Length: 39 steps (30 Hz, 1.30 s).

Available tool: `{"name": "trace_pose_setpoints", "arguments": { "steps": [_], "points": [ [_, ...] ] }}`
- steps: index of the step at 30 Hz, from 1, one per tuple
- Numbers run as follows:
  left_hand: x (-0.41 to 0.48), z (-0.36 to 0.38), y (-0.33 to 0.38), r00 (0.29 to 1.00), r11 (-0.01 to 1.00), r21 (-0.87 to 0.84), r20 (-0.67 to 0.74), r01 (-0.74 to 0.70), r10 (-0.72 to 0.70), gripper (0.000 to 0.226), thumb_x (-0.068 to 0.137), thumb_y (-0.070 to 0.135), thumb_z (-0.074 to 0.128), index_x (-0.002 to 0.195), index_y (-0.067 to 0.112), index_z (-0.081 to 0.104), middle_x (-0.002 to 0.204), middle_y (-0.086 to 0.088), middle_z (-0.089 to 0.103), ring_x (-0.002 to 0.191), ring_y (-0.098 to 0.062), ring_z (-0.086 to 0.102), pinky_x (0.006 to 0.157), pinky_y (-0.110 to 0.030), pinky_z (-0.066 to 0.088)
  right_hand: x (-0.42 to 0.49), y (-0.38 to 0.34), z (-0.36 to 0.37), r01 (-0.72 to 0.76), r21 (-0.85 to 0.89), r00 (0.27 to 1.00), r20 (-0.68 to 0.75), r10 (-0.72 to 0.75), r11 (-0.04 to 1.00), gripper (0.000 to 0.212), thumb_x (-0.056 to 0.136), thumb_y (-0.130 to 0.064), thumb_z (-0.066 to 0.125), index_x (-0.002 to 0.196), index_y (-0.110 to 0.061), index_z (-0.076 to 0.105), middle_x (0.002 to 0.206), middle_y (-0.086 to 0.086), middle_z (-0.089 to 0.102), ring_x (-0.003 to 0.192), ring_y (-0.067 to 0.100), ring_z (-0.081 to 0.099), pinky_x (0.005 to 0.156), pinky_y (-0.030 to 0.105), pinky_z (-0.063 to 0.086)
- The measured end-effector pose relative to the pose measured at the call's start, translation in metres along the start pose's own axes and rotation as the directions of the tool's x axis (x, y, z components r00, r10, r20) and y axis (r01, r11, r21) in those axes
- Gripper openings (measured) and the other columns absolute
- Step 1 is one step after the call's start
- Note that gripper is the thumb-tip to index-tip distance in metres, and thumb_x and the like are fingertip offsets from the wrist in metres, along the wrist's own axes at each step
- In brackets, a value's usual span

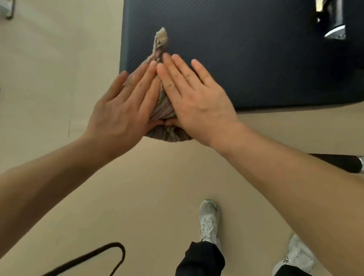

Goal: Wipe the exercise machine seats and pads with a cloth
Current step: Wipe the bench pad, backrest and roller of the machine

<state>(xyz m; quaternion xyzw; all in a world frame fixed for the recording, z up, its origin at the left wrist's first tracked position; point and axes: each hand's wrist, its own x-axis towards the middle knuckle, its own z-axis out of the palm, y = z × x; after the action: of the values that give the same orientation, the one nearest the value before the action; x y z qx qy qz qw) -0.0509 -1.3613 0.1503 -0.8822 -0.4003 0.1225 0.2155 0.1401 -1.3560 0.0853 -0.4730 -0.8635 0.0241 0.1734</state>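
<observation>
Cloth (157, 103): bunched at the pad's (243, 49) 7 o'clock corner.
Left hand (123, 110): flat, fingers spread, on cloth.
Right hand (194, 100): likewise.

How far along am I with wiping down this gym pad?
Done: nothing can be confirmed; the dark pad shows no wipe marks or sheen. In hand: your left hand and right hand lie flat on a bunched striped cloth at the pad's near-left corner, part of it overhanging the edge. Left: seemingly the rest of the pad's surface, toward the black fitting at its far end.
</observation>
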Motion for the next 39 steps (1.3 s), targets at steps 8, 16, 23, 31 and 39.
{"name": "trace_pose_setpoints", "arguments": {
  "steps": [8,16,23,31,39],
  "points": [
    [0.011,-0.008,0.016,0.996,0.998,0.01,0.075,0.056,-0.056,0.081,0.105,0.046,0.046,0.154,-0.008,0.013,0.162,-0.028,0.013,0.152,-0.039,0.013,0.124,-0.048,0.015,-0.008,0.025,0.006,0.115,-0.104,0.985,-0.117,-0.126,0.988,0.052,0.109,-0.022,0.026,0.157,-0.001,0.023,0.163,0.017,0.027,0.152,0.029,0.027,0.124,0.051,0.019],
    [0.103,-0.002,0.112,0.999,0.999,-0.023,-0.018,-0.048,0.048,0.068,0.106,0.036,0.038,0.155,-0.006,0.015,0.162,-0.027,0.017,0.152,-0.038,0.016,0.125,-0.048,0.013,-0.084,0.132,-0.009,0.008,-0.184,0.993,0.117,0.013,0.983,0.086,0.101,-0.063,0.03,0.16,-0.005,0.008,0.167,0.015,0.013,0.155,0.029,0.015,0.124,0.055,0.013],
    [0.041,0.008,0.051,0.999,0.998,-0.048,-0.024,-0.03,0.029,0.068,0.108,0.035,0.041,0.156,-0.002,0.012,0.164,-0.023,0.016,0.153,-0.034,0.014,0.124,-0.049,0.017,-0.035,0.079,-0.011,0.146,-0.167,0.988,0.068,-0.136,0.975,0.086,0.101,-0.061,0.034,0.159,-0.002,0.011,0.167,0.016,0.014,0.155,0.03,0.013,0.125,0.052,0.008],
    [-0.05,0.024,-0.025,0.983,0.957,-0.226,0.001,0.18,-0.184,0.067,0.105,0.034,0.05,0.154,-0.005,0.024,0.162,-0.02,0.025,0.15,-0.029,0.027,0.119,-0.046,0.032,0.032,-0.041,0.006,0.1,-0.053,0.991,-0.084,-0.104,0.994,0.059,0.108,-0.031,0.032,0.159,-0.006,0.019,0.166,0.013,0.021,0.154,0.029,0.019,0.125,0.053,0.014],
    [-0.038,0.009,-0.015,0.999,0.928,-0.371,-0.022,0.022,-0.033,0.064,0.104,0.035,0.046,0.154,-0.001,0.029,0.162,-0.022,0.023,0.152,-0.035,0.02,0.118,-0.053,0.03,-0.031,-0.088,0.027,-0.396,0.213,0.88,-0.19,0.435,0.893,0.052,0.109,-0.027,0.02,0.158,-0.01,0.025,0.165,0.01,0.025,0.153,0.029,0.021,0.124,0.05,0.019]
  ]
}}
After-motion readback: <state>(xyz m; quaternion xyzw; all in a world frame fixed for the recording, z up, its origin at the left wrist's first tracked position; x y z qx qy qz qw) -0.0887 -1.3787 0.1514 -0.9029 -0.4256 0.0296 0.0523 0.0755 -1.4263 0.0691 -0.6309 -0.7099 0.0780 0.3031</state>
